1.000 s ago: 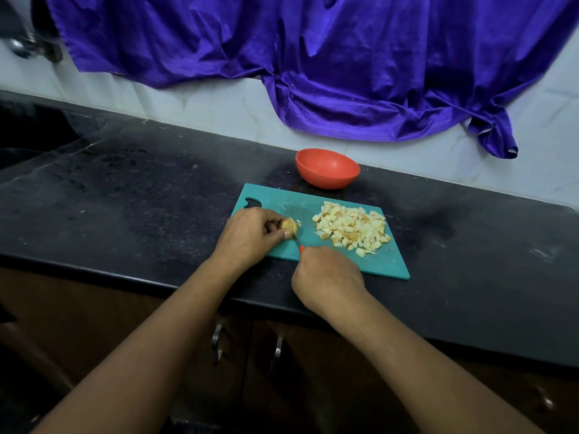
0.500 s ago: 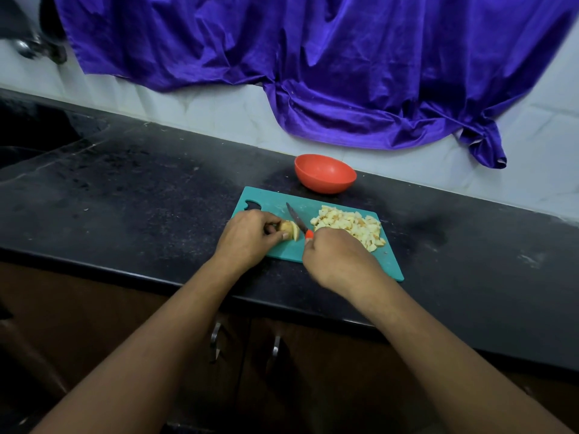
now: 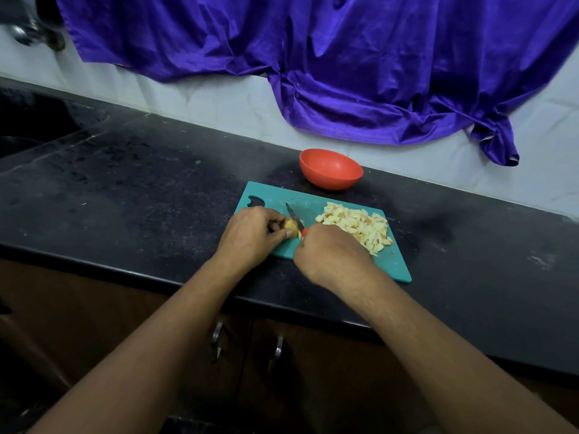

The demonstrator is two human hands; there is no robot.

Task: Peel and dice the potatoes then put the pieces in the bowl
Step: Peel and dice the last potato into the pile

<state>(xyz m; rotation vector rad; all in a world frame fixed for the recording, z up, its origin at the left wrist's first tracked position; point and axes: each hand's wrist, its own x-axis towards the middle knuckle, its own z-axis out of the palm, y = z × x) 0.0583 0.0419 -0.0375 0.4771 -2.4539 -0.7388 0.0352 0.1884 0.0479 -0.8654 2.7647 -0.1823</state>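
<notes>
A teal cutting board (image 3: pixel 393 264) lies on the black counter. At its left end my left hand (image 3: pixel 250 236) pinches a small potato piece (image 3: pixel 290 226) against the board. My right hand (image 3: pixel 329 253) grips a knife (image 3: pixel 294 219) with an orange handle; the blade lies across the right side of the potato piece, tip pointing away from me. A heap of diced potato (image 3: pixel 360 225) covers the right half of the board. The orange bowl (image 3: pixel 330 169) stands just behind the board and looks empty.
The black counter (image 3: pixel 141 189) runs left to a dark sink recess (image 3: pixel 28 126) under a tap (image 3: pixel 22 32). Purple cloth (image 3: pixel 344 67) hangs on the tiled wall behind the bowl. Cabinet doors with metal handles (image 3: pixel 279 349) sit below the counter edge.
My right hand has moved up from the board's front edge, bringing the knife blade into view beside the potato piece. My left hand keeps its hold on the piece.
</notes>
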